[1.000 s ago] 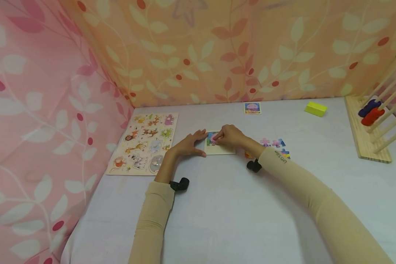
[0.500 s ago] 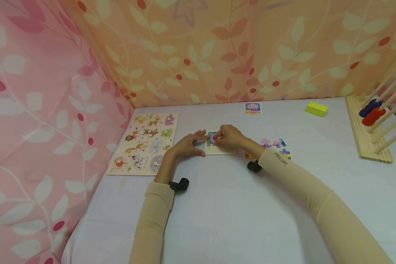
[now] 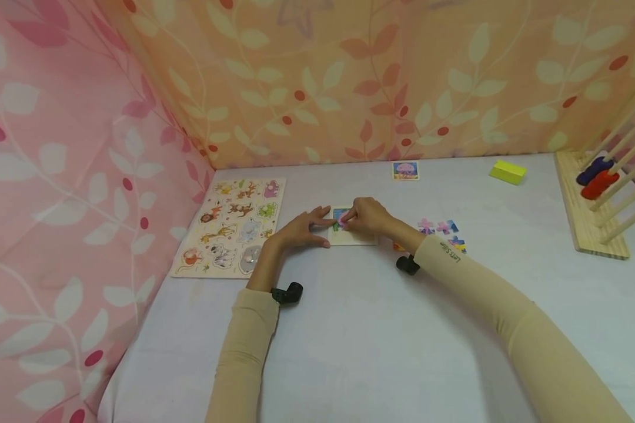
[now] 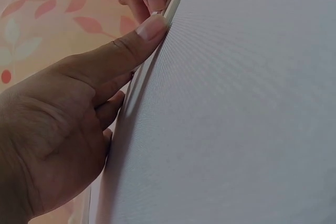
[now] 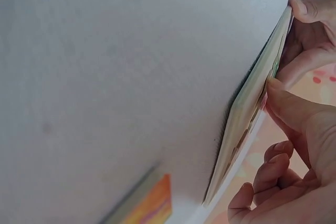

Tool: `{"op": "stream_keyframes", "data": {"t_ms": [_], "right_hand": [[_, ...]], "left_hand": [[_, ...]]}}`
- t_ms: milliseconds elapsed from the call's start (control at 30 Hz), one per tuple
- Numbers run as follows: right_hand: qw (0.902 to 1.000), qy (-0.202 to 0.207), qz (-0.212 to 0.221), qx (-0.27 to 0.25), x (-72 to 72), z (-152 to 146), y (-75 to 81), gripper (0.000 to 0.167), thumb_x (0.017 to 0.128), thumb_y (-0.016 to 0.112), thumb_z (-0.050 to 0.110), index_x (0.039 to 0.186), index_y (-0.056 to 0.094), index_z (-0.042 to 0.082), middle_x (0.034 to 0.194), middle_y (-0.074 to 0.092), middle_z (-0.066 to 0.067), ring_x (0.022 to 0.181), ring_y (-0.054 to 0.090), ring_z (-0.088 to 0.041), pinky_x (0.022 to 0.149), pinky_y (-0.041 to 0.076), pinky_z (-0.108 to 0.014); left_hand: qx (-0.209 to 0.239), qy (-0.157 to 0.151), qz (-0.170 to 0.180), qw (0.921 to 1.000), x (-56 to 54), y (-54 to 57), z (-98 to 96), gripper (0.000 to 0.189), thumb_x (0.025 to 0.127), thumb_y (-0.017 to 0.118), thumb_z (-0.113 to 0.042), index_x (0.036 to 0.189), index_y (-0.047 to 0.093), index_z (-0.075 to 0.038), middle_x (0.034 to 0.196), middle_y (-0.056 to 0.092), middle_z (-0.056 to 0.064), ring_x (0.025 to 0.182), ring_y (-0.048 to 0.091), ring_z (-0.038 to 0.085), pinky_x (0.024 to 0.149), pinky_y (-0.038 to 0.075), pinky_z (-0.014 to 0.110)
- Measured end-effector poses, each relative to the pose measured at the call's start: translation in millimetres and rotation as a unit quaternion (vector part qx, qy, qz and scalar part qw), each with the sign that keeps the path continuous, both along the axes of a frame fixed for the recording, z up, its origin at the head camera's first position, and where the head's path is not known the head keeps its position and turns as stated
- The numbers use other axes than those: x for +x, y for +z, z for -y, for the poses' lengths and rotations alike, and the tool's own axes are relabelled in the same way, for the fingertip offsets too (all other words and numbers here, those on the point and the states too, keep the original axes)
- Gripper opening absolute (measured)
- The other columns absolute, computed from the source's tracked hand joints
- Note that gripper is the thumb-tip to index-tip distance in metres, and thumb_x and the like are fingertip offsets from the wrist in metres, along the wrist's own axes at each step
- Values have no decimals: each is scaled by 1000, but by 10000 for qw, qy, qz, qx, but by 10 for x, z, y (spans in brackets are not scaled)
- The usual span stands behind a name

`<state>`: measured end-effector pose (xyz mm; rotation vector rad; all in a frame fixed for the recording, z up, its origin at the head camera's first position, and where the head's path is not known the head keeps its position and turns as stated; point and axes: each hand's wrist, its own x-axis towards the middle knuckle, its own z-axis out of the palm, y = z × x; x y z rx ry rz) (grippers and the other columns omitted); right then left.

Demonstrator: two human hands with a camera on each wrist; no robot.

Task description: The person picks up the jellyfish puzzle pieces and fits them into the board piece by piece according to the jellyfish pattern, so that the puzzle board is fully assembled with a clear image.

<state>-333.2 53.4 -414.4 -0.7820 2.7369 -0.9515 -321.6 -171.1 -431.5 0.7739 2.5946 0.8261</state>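
A small pale puzzle board [image 3: 353, 239] lies on the table, with blue, pink and green jigsaw pieces in its upper left part. My left hand [image 3: 298, 230] spans the board's left side, its thumb at the near corner and its index finger reaching onto the picture. My right hand [image 3: 373, 217] pinches a pink jigsaw piece [image 3: 342, 219] down against the board, its fingertips hiding most of the piece. In the right wrist view, the right thumb [image 5: 286, 98] presses at the board's edge. Several loose jigsaw pieces [image 3: 445, 227] lie right of the board, partly behind the right wrist.
An animal peg puzzle [image 3: 233, 235] lies at the left. Behind the board is a small jellyfish picture card [image 3: 405, 171]. A yellow block [image 3: 507, 172] sits at the back right, near a wooden rack [image 3: 587, 229] with rods and blue and red figures.
Both hands stay nearly in place at the board. The right fingertips shift slightly over the pieces, and the left index finger reaches a little further onto the picture.
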Motion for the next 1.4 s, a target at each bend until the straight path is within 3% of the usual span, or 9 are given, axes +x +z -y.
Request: {"op": "stream_keyframes", "data": {"t_ms": [367, 600, 800, 900, 1033, 1233, 1333, 1400], "right_hand": [[9999, -104, 57, 26, -5, -29, 4, 28, 76, 75, 24, 97, 73, 6, 86, 61, -10, 71, 42, -15, 61, 31, -26], [9990, -107, 378, -214, -16, -44, -8, 26, 76, 75, 22, 98, 72, 8, 103, 68, -11, 88, 55, -18, 71, 38, -25], [9981, -62, 524, -317, -53, -71, -23, 26, 77, 74, 20, 99, 71, 6, 107, 67, -14, 68, 38, -14, 59, 29, -25], [9966, -15, 689, -454, -63, -114, -10, 26, 79, 72, 19, 101, 71, 7, 110, 66, -14, 70, 39, -14, 61, 29, -25], [9923, -279, 960, -736, -90, -248, 59, 24, 81, 70, 19, 103, 71, 10, 106, 68, -14, 75, 43, -13, 63, 31, -24], [9887, -782, 979, -820, -239, -603, 219, 32, 81, 69, 18, 111, 67, 6, 109, 65, -18, 63, 32, -17, 53, 25, -25], [9861, -923, 1122, -809, -299, -813, 285, 38, 82, 69, 21, 116, 64, 4, 122, 60, -17, 78, 44, -21, 63, 34, -28], [9824, -991, 1319, -874, -316, -961, 305, 42, 83, 68, 23, 119, 61, 3, 129, 56, -16, 98, 48, -22, 79, 41, -32]], "left_hand": [[-151, -292, -73, 9994, -17, 16, -13, 67, 78, 72, -36, 136, 44, -22, 155, 14, 0, 144, 3, 21, 116, 2, 45], [-226, -334, -100, 9991, -18, 26, -22, 66, 79, 71, -38, 137, 43, -24, 155, 14, -1, 144, 3, 20, 116, 1, 46], [-205, -295, -94, 9993, -20, 37, -30, 65, 79, 71, -35, 136, 44, -23, 155, 15, -1, 144, 2, 20, 116, 1, 46], [-170, -295, -72, 9994, -18, 32, -36, 65, 78, 72, -34, 136, 45, -22, 155, 15, 0, 144, 2, 21, 116, 0, 47], [-205, -326, -21, 9993, -15, 18, -37, 66, 78, 72, -35, 137, 44, -22, 155, 15, 0, 144, 3, 22, 116, 0, 46], [-186, -297, -46, 9994, -5, 25, -24, 66, 78, 73, -32, 136, 45, -21, 155, 15, 1, 144, 3, 21, 117, -1, 44], [-170, -325, -69, 9993, -1, 19, -11, 66, 78, 73, -31, 136, 45, -19, 155, 15, 2, 144, 3, 21, 116, -1, 44], [-157, -353, -63, 9992, 1, 11, -6, 67, 77, 73, -31, 136, 45, -19, 155, 15, 3, 144, 3, 21, 116, -1, 44]]}}
